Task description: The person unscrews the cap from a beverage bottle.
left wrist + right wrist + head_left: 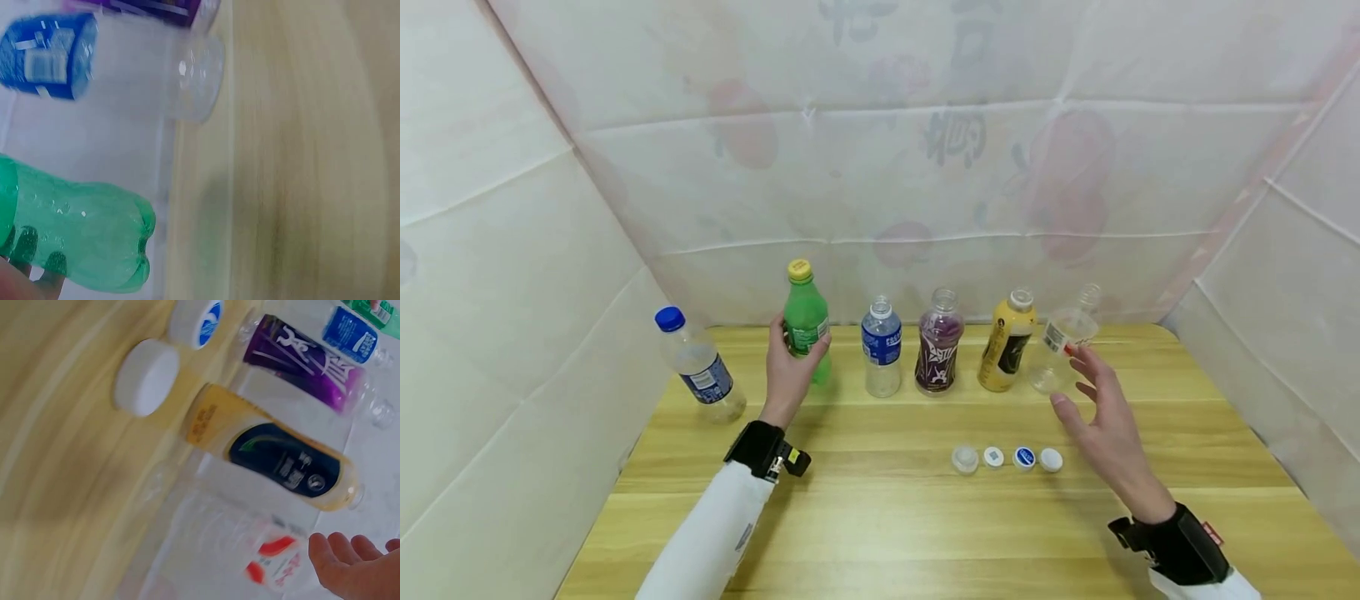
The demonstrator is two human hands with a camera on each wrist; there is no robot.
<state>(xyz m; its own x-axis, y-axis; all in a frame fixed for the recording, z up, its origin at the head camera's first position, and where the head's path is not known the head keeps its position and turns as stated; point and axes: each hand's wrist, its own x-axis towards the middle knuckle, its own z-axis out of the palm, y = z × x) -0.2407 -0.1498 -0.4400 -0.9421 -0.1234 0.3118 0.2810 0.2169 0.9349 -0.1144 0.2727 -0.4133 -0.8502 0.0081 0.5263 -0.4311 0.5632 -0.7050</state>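
Note:
My left hand (792,371) grips a green plastic bottle (806,312) with a yellow cap (800,270). In the left wrist view, the base of this green bottle (94,231) shows a gap from the tabletop. Over at the right, my right hand (1105,429) has its fingers spread and relaxed, holding nothing. Its fingertips are near an uncapped clear bottle (1047,364) with a red and white label (275,562). A capless yellow bottle (1002,342) stands just left of that one.
A purple-labelled bottle (939,342) and a blue-labelled bottle (882,379), both uncapped, stand mid-row. Far left is a clear bottle (726,407) with a blue cap (670,318). Several loose caps (1051,460) lie in front on the wooden table (880,517). Pale sheeting (850,183) encloses the back and sides.

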